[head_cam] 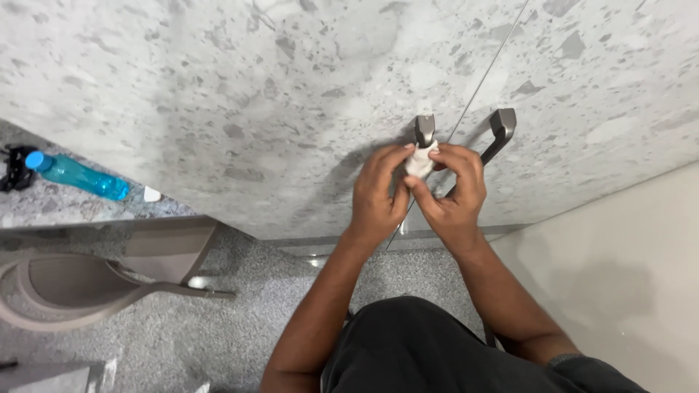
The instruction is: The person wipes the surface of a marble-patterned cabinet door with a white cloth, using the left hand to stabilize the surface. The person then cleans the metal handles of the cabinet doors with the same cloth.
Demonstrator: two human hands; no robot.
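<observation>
Far left of the door handles, a blue bottle (pixel 76 175) lies on its side on a speckled counter, next to a black object (pixel 14 168) too dim to identify, with a small white piece (pixel 151 194) just right of the bottle. Below these, well left of the handles, stands a taupe chair (pixel 109 280) on grey speckled floor (pixel 218 327). Two marbled cabinet doors (pixel 255 109) meet at a thin seam, and a dark metal handle sits on either side of it: the left handle (pixel 424 129) and the right handle (pixel 499 133). Both hands meet at the left handle, with a white cloth (pixel 421 161) bunched between them and pressed against its lower part. The left hand (pixel 378 196) curls in from the handle's left, fingers bent over the cloth's edge; the right hand (pixel 455 191) closes from the right, thumb and fingers pinching the cloth. The handle's long axis runs away from the person, along the seam, and only its top end shows above the cloth. The hands seem equally near it, each touching the cloth. The right handle stands bare just beside the right hand's knuckles. Further right is a plain pale wall (pixel 619 255).
</observation>
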